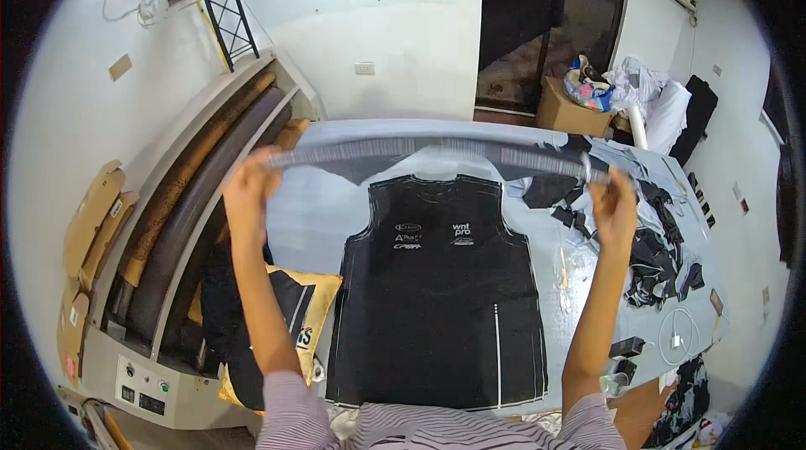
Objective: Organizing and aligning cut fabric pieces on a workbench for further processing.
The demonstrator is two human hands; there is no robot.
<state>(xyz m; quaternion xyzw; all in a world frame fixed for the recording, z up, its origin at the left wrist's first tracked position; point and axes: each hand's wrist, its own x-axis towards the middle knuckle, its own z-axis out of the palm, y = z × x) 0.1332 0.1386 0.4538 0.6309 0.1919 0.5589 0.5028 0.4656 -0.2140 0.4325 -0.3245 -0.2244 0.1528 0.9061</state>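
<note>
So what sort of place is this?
Probably a garment workshop: a black shirt panel lies on a large table with fabric scraps toward its right, and a long roller machine stands at left.

Across the upper middle of the frame, the dark strip (378,149) is smeared by motion, its pattern unclear. The left hand (249,185) and right hand (617,198) are blurred too, so their exact finger placement cannot be told. At lower left, a forearm (267,307) hides part of the cushion (323,289). The bottom edge cuts off the striped shirt (453,429), which covers some of the worktop's (302,215) near edge.
</note>
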